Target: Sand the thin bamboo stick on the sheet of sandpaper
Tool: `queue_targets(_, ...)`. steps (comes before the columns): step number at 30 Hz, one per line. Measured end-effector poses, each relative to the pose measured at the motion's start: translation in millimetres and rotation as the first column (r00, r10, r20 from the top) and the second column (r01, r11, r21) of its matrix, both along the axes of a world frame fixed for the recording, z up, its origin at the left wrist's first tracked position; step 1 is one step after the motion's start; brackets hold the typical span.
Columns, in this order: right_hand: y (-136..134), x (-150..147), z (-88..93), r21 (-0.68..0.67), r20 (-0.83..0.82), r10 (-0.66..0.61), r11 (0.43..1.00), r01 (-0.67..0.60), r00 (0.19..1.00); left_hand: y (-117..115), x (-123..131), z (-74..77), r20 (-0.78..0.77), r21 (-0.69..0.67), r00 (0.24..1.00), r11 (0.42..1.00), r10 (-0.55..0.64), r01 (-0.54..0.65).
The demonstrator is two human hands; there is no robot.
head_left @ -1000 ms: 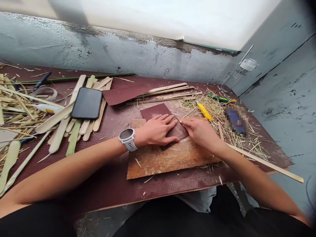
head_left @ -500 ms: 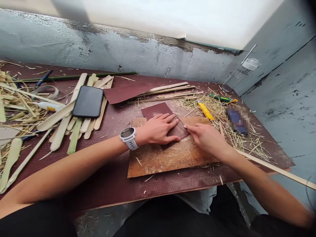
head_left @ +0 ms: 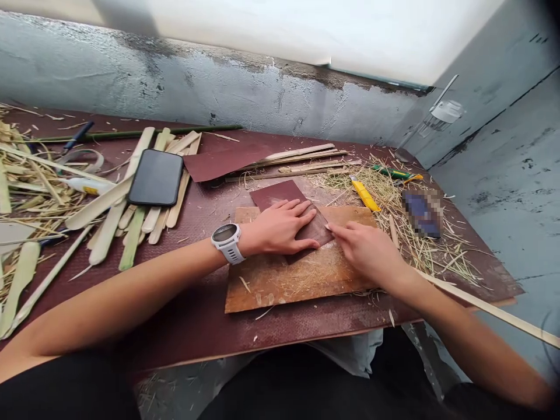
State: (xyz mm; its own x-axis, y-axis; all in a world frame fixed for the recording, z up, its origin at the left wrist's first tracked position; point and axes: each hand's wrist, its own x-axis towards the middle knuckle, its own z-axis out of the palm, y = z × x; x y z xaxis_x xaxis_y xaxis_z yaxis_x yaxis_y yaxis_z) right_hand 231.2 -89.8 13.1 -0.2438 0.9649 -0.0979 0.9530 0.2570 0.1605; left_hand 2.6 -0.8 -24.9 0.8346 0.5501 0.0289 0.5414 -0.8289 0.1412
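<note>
My left hand [head_left: 284, 227], with a watch on its wrist, lies flat and spread on a dark red sheet of sandpaper [head_left: 280, 193]. The sheet rests at an angle over a worn wooden board [head_left: 271, 286]. At the sheet's right edge, my right hand [head_left: 367, 248] is closed in a pinch on a long, thin bamboo strip [head_left: 485, 304]. One pale tip shows at the fingertips, and the rest comes out beneath the right forearm toward the lower right. Whether the strip continues under the sandpaper is hidden. Fine shavings lie on the board.
A yellow cutter [head_left: 365, 193] and a green one [head_left: 394, 172] lie among shavings [head_left: 437, 254] at right, near a blurred-out object [head_left: 422, 213]. Left are a phone [head_left: 156, 178] on flat bamboo pieces [head_left: 109, 233] and a glue bottle [head_left: 90, 185]. Another sandpaper sheet [head_left: 219, 163] lies behind.
Both hands stay in nearly the same place on the sandpaper and strip. The whole view has shifted very slightly.
</note>
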Motion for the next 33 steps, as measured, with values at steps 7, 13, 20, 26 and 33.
queue_targets(7, 18, -10, 1.6, -0.005, -0.059, 0.019, 1.000, -0.019, 0.998, 0, 1, 2.4, -0.013, -0.014, 1.000, 1.000, 0.012, -0.012)
queue_targets(13, -16, 8, 7.3, -0.063, 0.019, 0.034, 0.997, -0.033, 0.999, 3, 2, 3.2, -0.005, -0.003, 1.000, 1.000, -0.012, 0.012)
queue_targets(20, 31, -18, 6.4, 0.000, -0.051, 0.049, 0.999, -0.049, 0.997, 4, 2, 1.7, 0.010, -0.014, 1.000, 1.000, -0.004, 0.005)
queue_targets(26, 6, -12, 2.2, -0.007, 0.061, 0.002, 1.000, -0.002, 0.998, 3, 2, 2.7, -0.004, -0.032, 0.999, 0.999, 0.039, -0.039)
queue_targets(33, -5, -3, 2.8, -0.039, 0.077, 0.012, 0.999, -0.009, 0.997, 5, 1, 0.5, -0.005, -0.035, 1.000, 0.999, 0.022, -0.022)
